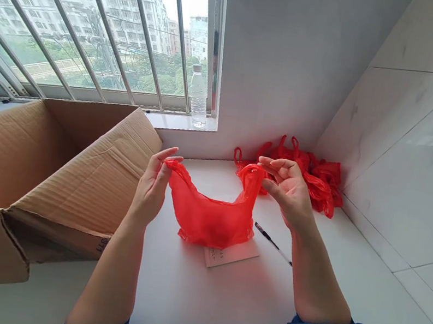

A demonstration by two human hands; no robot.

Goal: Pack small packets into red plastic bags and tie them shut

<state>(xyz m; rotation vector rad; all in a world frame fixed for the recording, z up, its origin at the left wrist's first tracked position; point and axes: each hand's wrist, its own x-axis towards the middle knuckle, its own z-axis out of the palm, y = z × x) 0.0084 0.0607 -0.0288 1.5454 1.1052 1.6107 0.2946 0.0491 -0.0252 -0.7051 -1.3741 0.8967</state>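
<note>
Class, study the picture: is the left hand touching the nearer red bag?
Touching. The head view shows the left hand pinching one end of the red bag.

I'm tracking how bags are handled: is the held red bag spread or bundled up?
Spread: the red bag hangs between the left hand and the right hand, its two top ends wide apart.

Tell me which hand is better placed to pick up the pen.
Probably the right hand: the pen lies close by its forearm, while the left hand is across the red bag from it.
</note>
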